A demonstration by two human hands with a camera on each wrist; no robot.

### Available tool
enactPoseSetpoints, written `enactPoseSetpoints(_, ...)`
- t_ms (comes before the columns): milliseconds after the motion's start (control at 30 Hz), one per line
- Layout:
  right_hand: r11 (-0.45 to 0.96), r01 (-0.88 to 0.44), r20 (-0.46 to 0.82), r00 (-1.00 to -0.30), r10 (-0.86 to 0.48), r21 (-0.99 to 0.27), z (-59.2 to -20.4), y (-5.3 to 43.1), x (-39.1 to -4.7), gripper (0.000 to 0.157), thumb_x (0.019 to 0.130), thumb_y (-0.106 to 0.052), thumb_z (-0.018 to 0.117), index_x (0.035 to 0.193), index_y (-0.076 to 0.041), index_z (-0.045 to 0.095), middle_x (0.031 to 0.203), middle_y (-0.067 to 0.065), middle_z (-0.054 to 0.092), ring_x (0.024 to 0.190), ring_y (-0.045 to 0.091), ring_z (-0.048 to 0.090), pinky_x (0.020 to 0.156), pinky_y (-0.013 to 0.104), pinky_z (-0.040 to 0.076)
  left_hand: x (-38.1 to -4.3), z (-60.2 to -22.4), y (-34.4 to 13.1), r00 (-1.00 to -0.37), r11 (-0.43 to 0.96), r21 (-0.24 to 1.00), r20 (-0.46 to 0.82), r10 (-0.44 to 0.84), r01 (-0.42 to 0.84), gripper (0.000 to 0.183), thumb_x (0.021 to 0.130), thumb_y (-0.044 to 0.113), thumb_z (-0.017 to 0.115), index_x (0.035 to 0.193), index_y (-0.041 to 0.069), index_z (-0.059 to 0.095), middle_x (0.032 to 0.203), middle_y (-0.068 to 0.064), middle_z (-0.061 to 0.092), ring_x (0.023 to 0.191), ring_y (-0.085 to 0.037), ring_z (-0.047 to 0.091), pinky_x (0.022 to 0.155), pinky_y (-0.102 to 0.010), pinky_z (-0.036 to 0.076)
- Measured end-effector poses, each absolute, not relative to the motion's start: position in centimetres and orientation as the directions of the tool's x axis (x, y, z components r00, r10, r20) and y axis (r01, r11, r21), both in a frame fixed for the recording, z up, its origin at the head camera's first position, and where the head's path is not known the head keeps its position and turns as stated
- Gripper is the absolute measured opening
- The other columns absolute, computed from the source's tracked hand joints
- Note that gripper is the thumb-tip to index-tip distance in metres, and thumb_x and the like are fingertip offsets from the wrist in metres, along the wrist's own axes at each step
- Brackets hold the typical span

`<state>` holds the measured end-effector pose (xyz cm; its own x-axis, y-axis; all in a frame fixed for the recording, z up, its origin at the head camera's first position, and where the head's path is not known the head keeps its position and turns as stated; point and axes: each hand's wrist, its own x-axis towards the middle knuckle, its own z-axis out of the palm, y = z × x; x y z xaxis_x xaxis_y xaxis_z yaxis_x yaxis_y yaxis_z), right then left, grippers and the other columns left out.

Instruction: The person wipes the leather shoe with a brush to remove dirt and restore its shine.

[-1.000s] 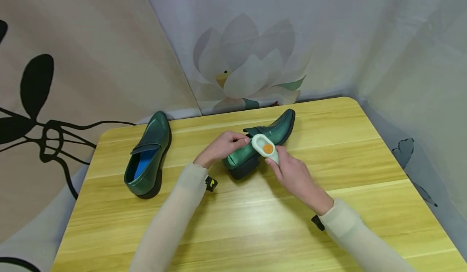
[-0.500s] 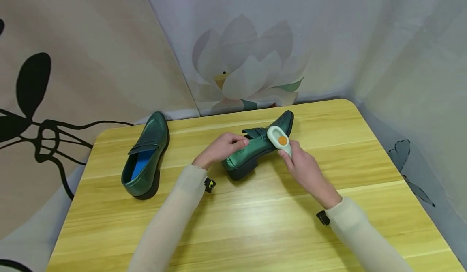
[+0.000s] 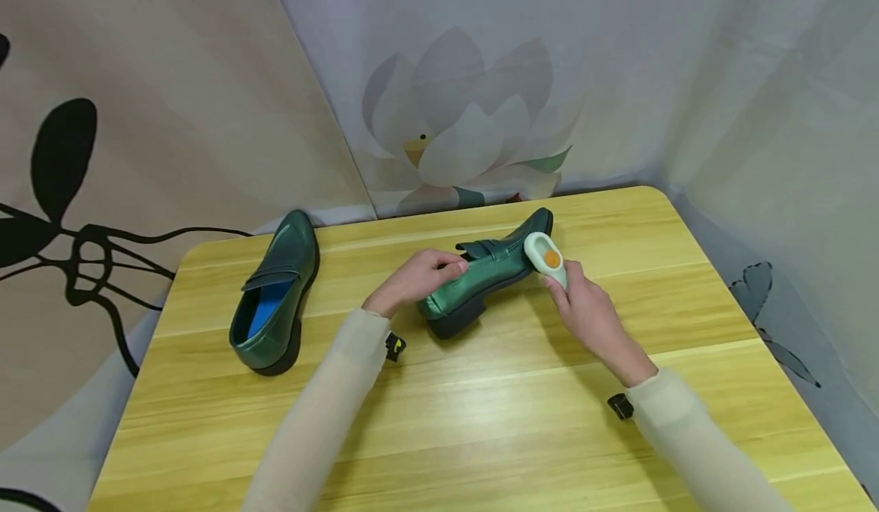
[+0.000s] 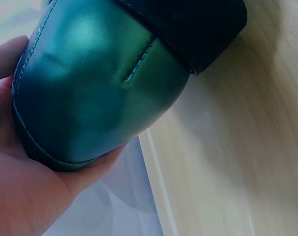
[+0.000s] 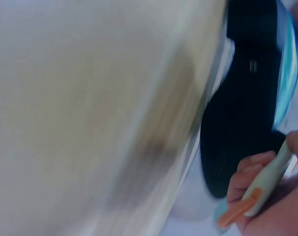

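My left hand [image 3: 424, 277] grips the rim of a green loafer [image 3: 470, 281] near its heel. The loafer's side and dark heel face me, and its toe points to the far right. In the left wrist view, thumb and fingers hold the edge of the heel part [image 4: 90, 98]. My right hand [image 3: 590, 317] holds a pale, oval-headed tool [image 3: 537, 252] with an orange button, its head against or close beside the toe's side. The tool's underside is hidden. The right wrist view shows the loafer's black sole [image 5: 242, 108], somewhat blurred.
A second green loafer [image 3: 287, 272] with a blue insole stands at the table's left. The wooden table [image 3: 439, 436] has rounded back corners. Behind it hangs a pale curtain [image 3: 275, 115] printed with a flower and dark leaves.
My right hand has moved the pale tool rightward along the loafer's side, from near the heel to the toe. My left hand and its grip stay nearly the same.
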<state>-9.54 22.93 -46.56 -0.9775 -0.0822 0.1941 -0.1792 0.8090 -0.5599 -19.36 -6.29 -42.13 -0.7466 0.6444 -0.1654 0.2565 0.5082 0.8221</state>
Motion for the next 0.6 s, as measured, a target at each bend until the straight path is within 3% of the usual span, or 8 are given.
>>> enactPoseSetpoints(200,0.83,-0.415,0.293,-0.901,-0.319,-0.372,-47.0,20.4,-7.5,0.038,0.105,-0.025,0.063,0.13,0.001,0.05,0.092,0.011,0.063,0.068,0.023,0.06,0.053,0.042,0.051,-19.5,-42.1,-6.6,-0.763,0.507,0.832,-0.173,0.623,0.225,0.031,0.111,0.031,0.05,0.098,0.01,0.068,0.093,-0.004,0.057,0.092,-0.02,0.052,0.083,-0.036,0.042)
enactPoseSetpoints(467,0.863,-0.353,0.377,-0.902,-0.211,-0.362,-47.4,20.0,-7.8,0.042,0.102,-0.019,0.067,0.132,0.006,0.051,0.102,0.02,0.066,0.076,0.03,0.064,0.058,0.047,0.055,-19.6,-42.2,-6.6,-0.777,0.514,0.833,-0.182,0.603,0.204,0.031,0.111,0.03,0.05,0.111,0.009,0.072,0.109,-0.006,0.064,0.102,-0.021,0.056,0.094,-0.039,0.046)
enactPoseSetpoints(600,0.847,-0.426,0.409,-0.867,-0.283,-0.318,-47.3,18.8,-7.4,0.042,0.102,-0.02,0.067,0.13,0.006,0.052,0.099,0.018,0.064,0.074,0.028,0.063,0.057,0.044,0.054,-19.6,-42.4,-6.6,-0.778,0.509,0.835,-0.174,0.604,0.209,0.031,0.11,0.03,0.05,0.112,0.008,0.073,0.109,-0.007,0.065,0.102,-0.022,0.056,0.095,-0.041,0.046)
